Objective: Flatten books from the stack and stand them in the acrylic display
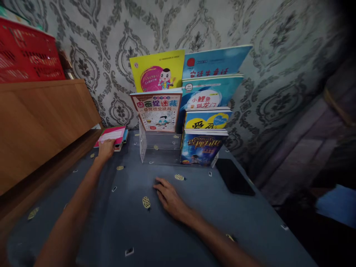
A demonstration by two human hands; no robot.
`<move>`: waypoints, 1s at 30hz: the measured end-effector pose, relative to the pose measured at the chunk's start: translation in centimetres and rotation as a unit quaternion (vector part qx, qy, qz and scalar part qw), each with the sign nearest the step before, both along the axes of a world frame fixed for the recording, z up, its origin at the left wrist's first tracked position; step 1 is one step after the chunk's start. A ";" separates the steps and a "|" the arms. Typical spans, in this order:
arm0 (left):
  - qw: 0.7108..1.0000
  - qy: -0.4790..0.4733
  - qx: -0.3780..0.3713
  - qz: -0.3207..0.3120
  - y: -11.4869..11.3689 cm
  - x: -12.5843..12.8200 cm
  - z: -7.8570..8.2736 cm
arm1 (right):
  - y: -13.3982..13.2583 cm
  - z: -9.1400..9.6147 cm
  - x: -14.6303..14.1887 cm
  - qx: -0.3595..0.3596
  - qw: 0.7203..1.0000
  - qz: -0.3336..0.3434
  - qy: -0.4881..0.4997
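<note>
My left hand (106, 149) reaches to the far left of the table, its fingers bent over the front edge of a pink book (118, 134). That book tops a small stack lying flat, with blue and pale edges (125, 136) showing beneath. The undersides of these fingers are hidden. My right hand (170, 196) is low over the tablecloth, fingers loosely curved and apart, holding nothing. Beyond it stands a clear tiered book rack (160, 152). Its right side bears a dark blue book (201, 148), a yellow-and-blue book (208, 118) and teal books (214, 89).
A brown-bordered book (158, 113) and a yellow book (155, 66) stand on the rack's left side. A black tablet-like slab (235, 176) lies at right. Left are a wooden cabinet (41, 122) and red basket (30, 53); a patterned wall (116, 29) rises behind.
</note>
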State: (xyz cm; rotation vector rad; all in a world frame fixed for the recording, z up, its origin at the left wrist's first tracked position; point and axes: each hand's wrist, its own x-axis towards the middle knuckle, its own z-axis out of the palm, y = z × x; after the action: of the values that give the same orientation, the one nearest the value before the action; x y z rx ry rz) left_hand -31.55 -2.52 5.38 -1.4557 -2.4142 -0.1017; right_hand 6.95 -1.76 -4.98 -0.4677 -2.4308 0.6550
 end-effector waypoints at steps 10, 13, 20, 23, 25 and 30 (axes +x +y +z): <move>0.999 0.045 -0.019 -0.010 -0.9 0.8 1.1 | 0.3 -0.4 -0.2 0.008 1.000 0.008 -0.006; 0.998 0.054 -0.015 -0.016 -1.2 1.4 1.2 | 0.3 -0.4 -0.2 0.004 1.000 0.011 -0.014; 0.998 0.067 -0.017 -0.001 -1.8 2.3 -0.6 | -0.1 0.5 0.0 0.008 1.000 0.007 -0.021; 0.998 0.048 -0.035 0.015 -2.1 2.6 -0.9 | -0.1 0.8 0.0 0.016 1.000 0.007 -0.022; 0.998 0.050 -0.043 0.012 -2.4 3.1 -0.9 | -0.1 0.8 -0.1 0.022 1.000 0.005 -0.020; 0.996 0.055 -0.072 0.003 -3.7 5.2 -1.1 | 0.0 0.2 0.0 0.028 1.000 0.004 -0.007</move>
State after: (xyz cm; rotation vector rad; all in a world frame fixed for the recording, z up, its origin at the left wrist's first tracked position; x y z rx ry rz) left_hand -26.38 -6.26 4.32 -1.4727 -2.3801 0.1529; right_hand 6.91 -1.72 -4.76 -0.4418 -2.4594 0.5863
